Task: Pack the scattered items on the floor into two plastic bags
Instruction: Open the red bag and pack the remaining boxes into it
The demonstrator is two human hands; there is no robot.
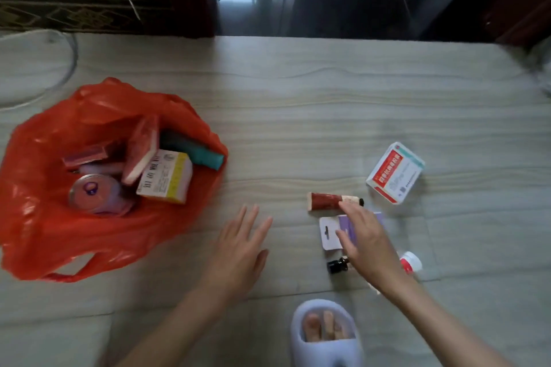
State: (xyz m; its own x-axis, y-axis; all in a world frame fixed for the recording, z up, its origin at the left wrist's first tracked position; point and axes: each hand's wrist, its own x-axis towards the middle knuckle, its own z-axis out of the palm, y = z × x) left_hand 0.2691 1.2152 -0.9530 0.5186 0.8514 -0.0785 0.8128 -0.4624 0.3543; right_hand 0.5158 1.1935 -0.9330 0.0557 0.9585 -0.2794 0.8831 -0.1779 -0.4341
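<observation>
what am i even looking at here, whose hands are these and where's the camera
There is no machine here. One camera is worn on a person's head, looking down at their own two bare hands.

The left hand is flat and open above the floor, holding nothing. The right hand reaches with straight fingers over a purple card pack; no grip has closed yet.

Loose nearby lie a red tube, a red and white medicine box, a small dark bottle and a red and white bottle.

To the left, an orange plastic bag already holds boxes and a round tin. Below is the person's slipper.
</observation>
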